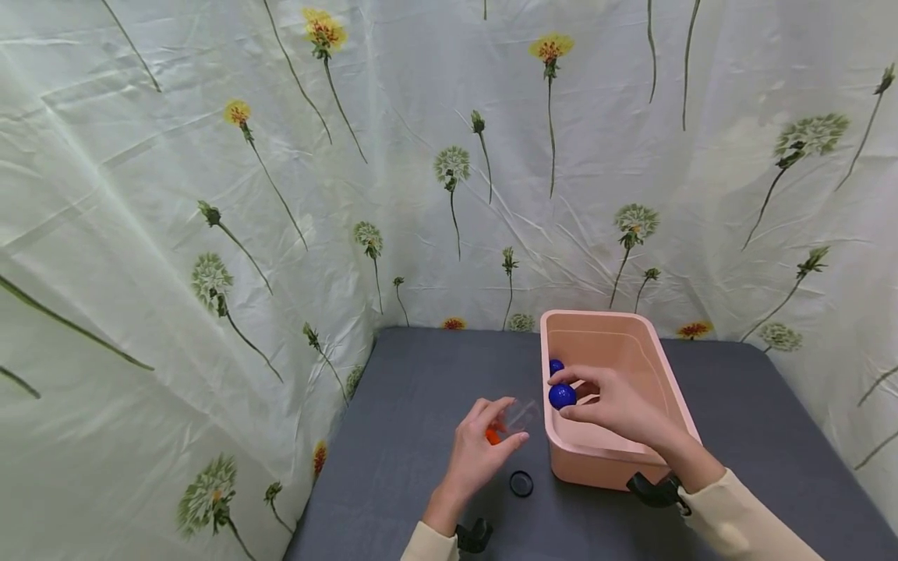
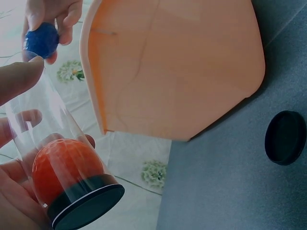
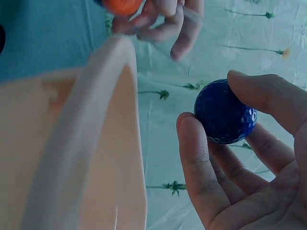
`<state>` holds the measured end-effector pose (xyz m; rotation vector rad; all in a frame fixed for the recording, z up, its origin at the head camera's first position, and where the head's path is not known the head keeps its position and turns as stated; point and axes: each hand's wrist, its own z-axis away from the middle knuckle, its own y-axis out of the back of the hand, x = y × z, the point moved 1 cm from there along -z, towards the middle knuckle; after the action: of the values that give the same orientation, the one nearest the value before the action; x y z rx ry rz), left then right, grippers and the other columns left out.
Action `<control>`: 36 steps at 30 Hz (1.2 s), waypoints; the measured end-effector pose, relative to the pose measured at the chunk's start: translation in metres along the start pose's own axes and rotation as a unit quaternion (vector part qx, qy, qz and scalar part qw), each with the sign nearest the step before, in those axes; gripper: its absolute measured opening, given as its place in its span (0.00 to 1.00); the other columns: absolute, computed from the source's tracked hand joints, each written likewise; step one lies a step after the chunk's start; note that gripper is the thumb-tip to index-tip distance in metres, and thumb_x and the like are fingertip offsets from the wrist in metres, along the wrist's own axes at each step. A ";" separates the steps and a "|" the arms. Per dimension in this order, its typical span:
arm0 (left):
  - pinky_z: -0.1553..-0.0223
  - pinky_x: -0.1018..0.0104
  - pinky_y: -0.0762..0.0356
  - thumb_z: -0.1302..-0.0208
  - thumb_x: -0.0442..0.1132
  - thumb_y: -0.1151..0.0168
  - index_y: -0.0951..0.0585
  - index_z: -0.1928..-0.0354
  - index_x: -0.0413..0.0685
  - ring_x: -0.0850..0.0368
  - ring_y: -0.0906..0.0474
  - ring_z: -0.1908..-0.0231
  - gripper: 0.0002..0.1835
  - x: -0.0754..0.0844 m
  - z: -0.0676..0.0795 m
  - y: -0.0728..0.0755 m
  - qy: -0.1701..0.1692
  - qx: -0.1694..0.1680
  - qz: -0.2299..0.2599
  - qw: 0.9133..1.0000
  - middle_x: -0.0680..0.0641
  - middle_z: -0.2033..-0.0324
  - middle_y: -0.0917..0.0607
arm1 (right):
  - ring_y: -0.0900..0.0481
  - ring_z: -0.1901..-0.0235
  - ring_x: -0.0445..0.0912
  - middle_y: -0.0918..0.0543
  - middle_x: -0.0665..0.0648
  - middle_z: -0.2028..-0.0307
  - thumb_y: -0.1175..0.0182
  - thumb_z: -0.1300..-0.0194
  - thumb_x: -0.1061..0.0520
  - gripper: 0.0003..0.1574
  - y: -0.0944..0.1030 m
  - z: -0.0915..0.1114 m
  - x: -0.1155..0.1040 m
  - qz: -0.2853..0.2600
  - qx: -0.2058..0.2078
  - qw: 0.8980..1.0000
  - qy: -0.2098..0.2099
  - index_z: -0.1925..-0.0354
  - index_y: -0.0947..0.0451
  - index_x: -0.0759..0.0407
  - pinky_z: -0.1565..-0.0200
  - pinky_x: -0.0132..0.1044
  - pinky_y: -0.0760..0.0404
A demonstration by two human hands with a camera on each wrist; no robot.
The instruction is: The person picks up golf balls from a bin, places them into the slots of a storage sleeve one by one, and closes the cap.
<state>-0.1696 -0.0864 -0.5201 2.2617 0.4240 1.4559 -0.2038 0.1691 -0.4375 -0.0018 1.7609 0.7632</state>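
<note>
My left hand (image 1: 475, 446) grips a clear plastic tube (image 2: 57, 110), its open end tilted toward the bin. At the bottom of the tube, above a black end cap (image 2: 88, 206), sits an orange golf ball (image 2: 67, 163). Between thumb and fingers my right hand (image 1: 617, 401) pinches a blue golf ball (image 3: 224, 111), held up over the left rim of the pink bin (image 1: 606, 461). In the left wrist view that ball appears just beyond the tube's mouth. A second blue ball (image 1: 556, 365) lies inside the bin along its left wall.
A round black cap (image 1: 521, 484) lies on the dark grey table (image 1: 414, 436), left of the bin and close to my left hand. Behind the table hangs a pale curtain (image 1: 421, 234) printed with dandelions. The bin's raised walls stand beside my right hand.
</note>
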 end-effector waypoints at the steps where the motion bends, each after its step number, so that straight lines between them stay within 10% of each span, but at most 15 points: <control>1: 0.62 0.66 0.18 0.42 0.48 0.24 0.21 0.39 0.65 0.54 0.19 0.63 0.28 0.000 0.000 0.000 0.001 -0.001 0.000 1.000 0.52 0.64 0.25 | 0.16 0.58 0.50 0.17 0.55 0.50 0.25 0.41 0.54 0.28 -0.002 0.000 -0.001 -0.003 -0.001 1.000 -0.001 0.43 0.20 0.54 0.58 0.36 0.16; 36: 0.63 0.69 0.20 0.41 0.53 0.25 0.19 0.39 0.59 0.59 0.20 0.64 0.27 -0.002 0.007 0.004 -0.050 -0.001 -0.019 0.999 0.54 0.64 0.24 | 0.17 0.59 0.49 0.18 0.56 0.52 0.28 0.38 0.49 0.25 -0.028 -0.006 -0.006 -0.012 -0.037 0.999 -0.004 0.43 0.19 0.48 0.59 0.37 0.16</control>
<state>-0.1638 -0.0916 -0.5220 2.2997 0.4316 1.3181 -0.1963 0.1420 -0.4451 -0.0702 1.7212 0.8086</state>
